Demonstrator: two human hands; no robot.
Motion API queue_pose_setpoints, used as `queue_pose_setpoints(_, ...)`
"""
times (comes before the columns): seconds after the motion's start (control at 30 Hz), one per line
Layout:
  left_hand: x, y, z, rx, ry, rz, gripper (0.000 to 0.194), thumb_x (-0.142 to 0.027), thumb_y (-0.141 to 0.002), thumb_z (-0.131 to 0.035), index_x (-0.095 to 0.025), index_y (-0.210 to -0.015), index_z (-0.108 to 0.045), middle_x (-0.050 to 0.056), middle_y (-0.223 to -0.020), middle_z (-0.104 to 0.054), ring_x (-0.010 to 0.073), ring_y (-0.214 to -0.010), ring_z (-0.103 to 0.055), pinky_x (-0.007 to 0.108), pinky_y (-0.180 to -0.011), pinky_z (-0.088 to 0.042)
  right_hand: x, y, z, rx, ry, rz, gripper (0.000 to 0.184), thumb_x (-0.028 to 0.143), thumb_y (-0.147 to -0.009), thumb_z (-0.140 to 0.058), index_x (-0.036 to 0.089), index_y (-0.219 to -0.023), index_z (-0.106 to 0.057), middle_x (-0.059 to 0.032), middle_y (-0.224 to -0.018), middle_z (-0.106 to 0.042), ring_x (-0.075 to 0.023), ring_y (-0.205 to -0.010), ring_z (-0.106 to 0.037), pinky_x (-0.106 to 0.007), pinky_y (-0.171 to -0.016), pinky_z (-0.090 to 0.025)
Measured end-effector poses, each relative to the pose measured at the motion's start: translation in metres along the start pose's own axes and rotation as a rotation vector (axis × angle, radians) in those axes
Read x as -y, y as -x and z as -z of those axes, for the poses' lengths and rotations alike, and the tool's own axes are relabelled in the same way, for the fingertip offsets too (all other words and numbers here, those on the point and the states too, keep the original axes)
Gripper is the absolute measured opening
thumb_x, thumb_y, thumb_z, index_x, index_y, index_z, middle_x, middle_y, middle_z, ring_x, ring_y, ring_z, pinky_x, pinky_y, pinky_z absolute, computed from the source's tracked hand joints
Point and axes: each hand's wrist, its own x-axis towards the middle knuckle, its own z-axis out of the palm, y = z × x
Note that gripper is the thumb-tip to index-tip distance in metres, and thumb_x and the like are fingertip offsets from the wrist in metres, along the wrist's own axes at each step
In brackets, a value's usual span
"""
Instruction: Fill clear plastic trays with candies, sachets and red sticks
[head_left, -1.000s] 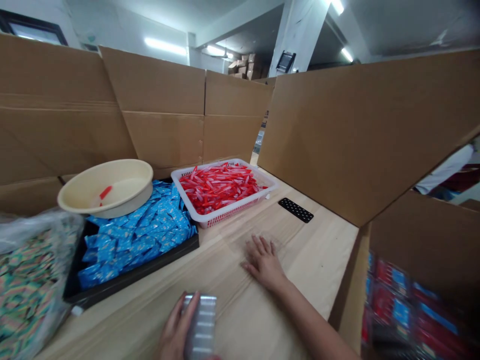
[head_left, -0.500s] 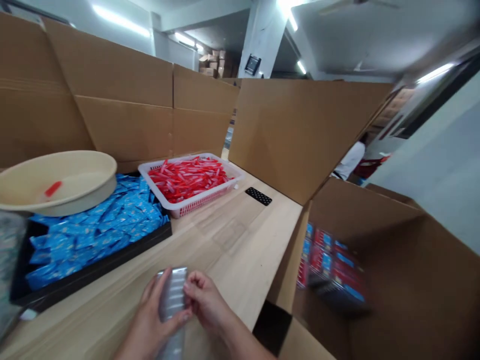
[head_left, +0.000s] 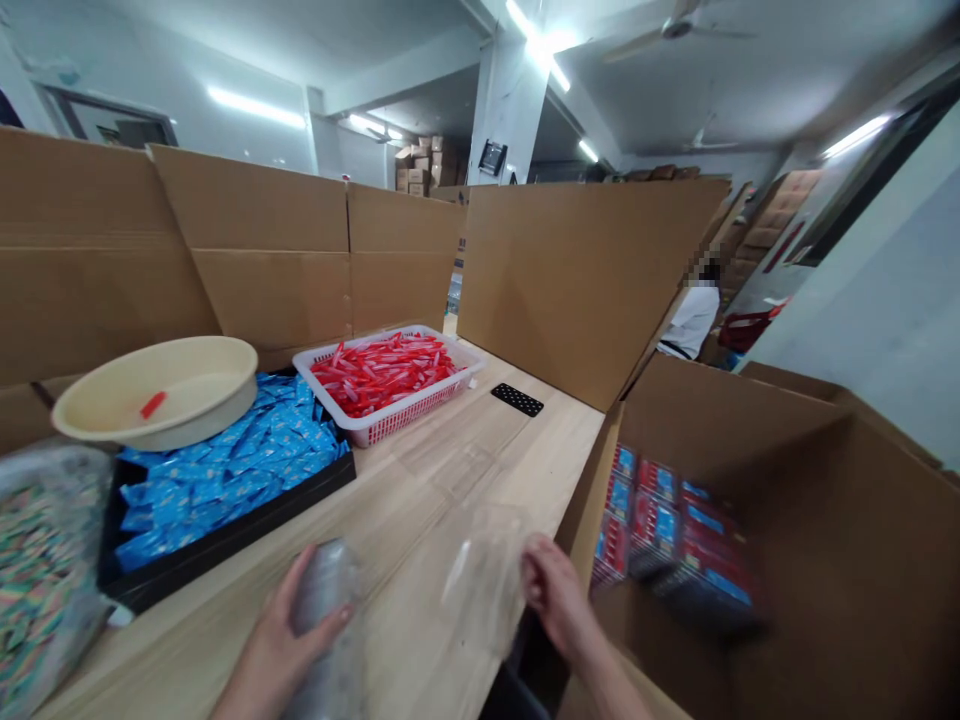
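My left hand at the bottom of the view is shut on a silver, foil-like pack, which is blurred by motion. To the right, my right hand pinches a clear plastic sheet or bag that hangs over the wooden table. Beside that hand, past the table's right edge, an open cardboard carton holds red and blue boxes. Blue sachets fill a black tray to the left of my left hand.
A white basket of red sticks, a cream plastic bowl, a black perforated strip and a bag of multicoloured sachets stand about. Upright cardboard sheets wall the table. A person in white stands beyond.
My right hand has let go of the silver pack and moved right, now pinching clear plastic. My left hand still holds the pack. The view has tilted and swung slightly.
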Motion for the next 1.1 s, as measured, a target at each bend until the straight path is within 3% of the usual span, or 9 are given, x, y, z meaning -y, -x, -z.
queue_pose_setpoints(0.13,0.0,-0.001,-0.001,0.017,-0.07,-0.043,0.085,-0.054,-0.057,-0.057,-0.01,-0.126,-0.032,0.016,-0.13,-0.037,0.0299,-0.12,-0.034,0.044,-0.101,-0.025,-0.001,-0.029,0.089,-0.204,-0.105,-0.059,0.034,0.042,-0.056,-0.062,0.019,-0.06,-0.037,0.0093,-0.047,-0.038,-0.0023,-0.034,-0.031,-0.013,-0.031,-0.019)
queue_pose_setpoints(0.27,-0.008,0.001,-0.006,0.028,-0.021,-0.022,0.092,-0.054,-0.057,-0.056,-0.006,-0.128,-0.025,0.019,-0.134,-0.031,0.0299,-0.123,-0.028,0.045,-0.102,-0.022,-0.009,-0.051,0.108,-0.329,0.038,-0.181,0.026,0.036,-0.059,-0.06,0.019,-0.065,-0.04,0.008,-0.046,-0.043,-0.0058,-0.032,-0.039,-0.016,-0.03,-0.027)
queue_pose_setpoints(0.4,-0.017,0.008,-0.005,0.035,0.051,0.054,0.095,-0.045,-0.054,-0.061,-0.004,-0.129,-0.021,0.021,-0.136,-0.026,0.0307,-0.125,-0.025,0.044,-0.103,-0.02,-0.014,-0.036,0.06,-0.442,0.345,-0.005,0.031,0.04,-0.062,-0.06,0.02,-0.081,-0.045,0.0059,-0.053,-0.049,-0.0073,-0.033,-0.041,-0.018,-0.03,-0.03)
queue_pose_setpoints(0.47,-0.026,0.012,-0.005,0.046,0.085,0.091,0.095,-0.038,-0.053,-0.063,-0.004,-0.13,-0.02,0.021,-0.135,-0.028,0.0305,-0.124,-0.027,0.043,-0.103,-0.021,-0.022,-0.02,0.008,-0.196,0.273,0.036,0.035,0.044,-0.065,-0.058,0.02,-0.088,-0.045,0.0058,-0.055,-0.049,-0.0078,-0.037,-0.044,-0.018,-0.033,-0.034)
queue_pose_setpoints(0.57,-0.034,0.016,-0.005,0.075,0.149,0.104,0.095,-0.03,-0.052,-0.066,-0.008,-0.132,-0.02,0.018,-0.131,-0.035,0.0294,-0.12,-0.034,0.042,-0.1,-0.027,-0.043,0.004,-0.074,0.418,-0.03,-0.236,0.037,0.047,-0.065,-0.061,0.021,-0.081,-0.041,0.0079,-0.05,-0.046,-0.0077,-0.036,-0.044,-0.019,-0.033,-0.037)
queue_pose_setpoints(0.67,-0.032,0.02,-0.001,0.087,0.193,0.109,0.095,-0.025,-0.052,-0.068,-0.013,-0.133,-0.02,0.015,-0.125,-0.044,0.029,-0.114,-0.041,0.041,-0.096,-0.033,-0.06,0.016,-0.119,0.621,-0.257,-0.435,0.038,0.048,-0.064,-0.062,0.021,-0.071,-0.035,0.01,-0.045,-0.042,-0.0047,-0.032,-0.039,-0.016,-0.031,-0.035)
queue_pose_setpoints(0.8,-0.027,0.028,0.003,0.097,0.197,0.109,0.097,-0.023,-0.052,-0.068,-0.013,-0.134,-0.018,0.015,-0.129,-0.038,0.028,-0.116,-0.038,0.038,-0.097,-0.031,-0.056,0.012,-0.125,0.653,-0.148,-0.443,0.038,0.049,-0.063,-0.061,0.02,-0.071,-0.037,0.0093,-0.044,-0.047,-0.0057,-0.032,-0.042,-0.017,-0.031,-0.038)
queue_pose_setpoints(0.93,-0.024,0.038,0.012,0.115,0.137,0.079,0.095,-0.028,-0.051,-0.069,-0.011,-0.132,-0.023,0.016,-0.128,-0.038,0.0281,-0.118,-0.034,0.038,-0.099,-0.027,-0.037,0.019,-0.129,0.688,0.218,-0.276,0.034,0.047,-0.065,-0.059,0.018,-0.062,-0.041,0.009,-0.037,-0.043,-0.0043,-0.025,-0.035,-0.013,-0.024,-0.024)
queue_pose_setpoints(1.1,0.01,0.057,0.056,-0.124,0.105,0.097,0.086,-0.026,-0.056,-0.062,-0.011,-0.131,-0.024,0.014,-0.127,-0.039,0.0258,-0.115,-0.039,0.038,-0.098,-0.028,-0.045,0.026,-0.115,0.438,-0.054,-0.233,0.028,0.039,-0.065,-0.063,0.018,-0.065,-0.045,0.0114,-0.04,-0.039,-0.0024,-0.029,-0.035,-0.012,-0.028,-0.025)
